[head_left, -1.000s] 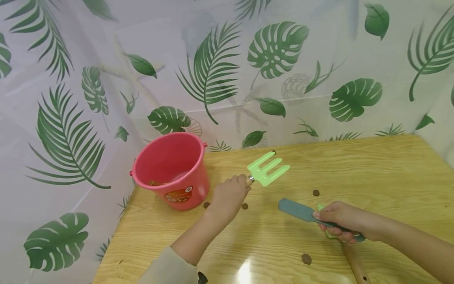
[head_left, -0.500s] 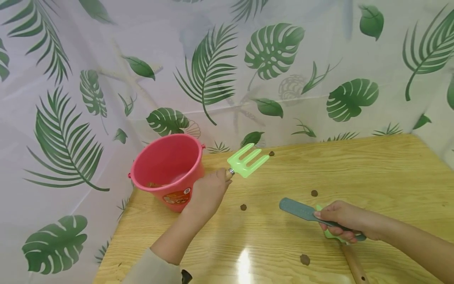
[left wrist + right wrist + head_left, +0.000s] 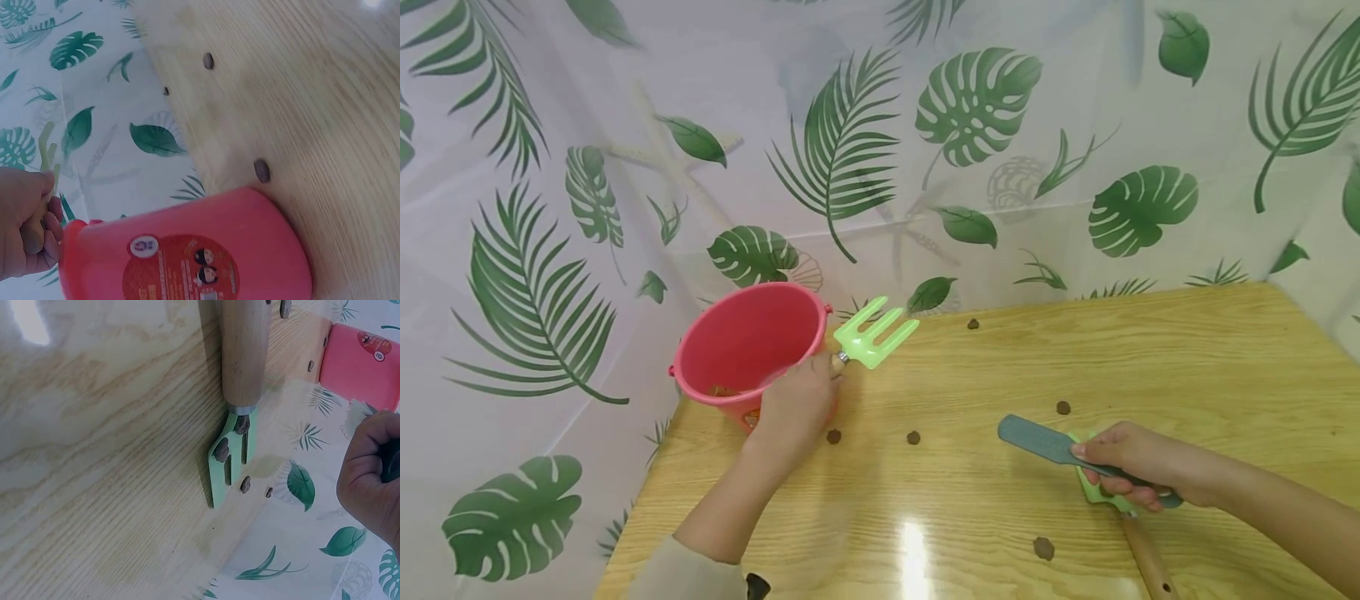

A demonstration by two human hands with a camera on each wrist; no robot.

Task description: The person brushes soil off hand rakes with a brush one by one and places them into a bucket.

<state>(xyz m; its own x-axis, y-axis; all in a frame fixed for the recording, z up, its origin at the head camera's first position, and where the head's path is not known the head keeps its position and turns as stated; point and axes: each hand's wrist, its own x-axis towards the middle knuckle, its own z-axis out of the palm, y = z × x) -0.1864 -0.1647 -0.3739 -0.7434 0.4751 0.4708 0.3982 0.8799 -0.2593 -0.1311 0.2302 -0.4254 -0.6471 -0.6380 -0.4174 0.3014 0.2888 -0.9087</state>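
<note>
My left hand (image 3: 797,400) grips the wooden handle of a light green hand fork (image 3: 871,337), its tines pointing up and to the right. That hand is at the front right rim of a red bucket (image 3: 700,390); the left wrist view shows the fingers (image 3: 52,219) curled round the handle beside the rim. My right hand (image 3: 1135,462) holds a flat grey-bladed tool (image 3: 1037,438), blade towards the left. Below it a second green fork with a wooden handle (image 3: 1148,558) lies on the table. Brown lumps (image 3: 221,450) sit on its head in the right wrist view.
Several small brown lumps (image 3: 913,437) are scattered over the wooden table (image 3: 940,517). Something brownish (image 3: 724,390) lies inside the bucket. A white sheet with green leaves (image 3: 1045,125) hangs behind the table and along its left side.
My left hand has moved left with the fork, from over the table to the bucket's front right rim. My right hand and its grey tool have hardly moved.
</note>
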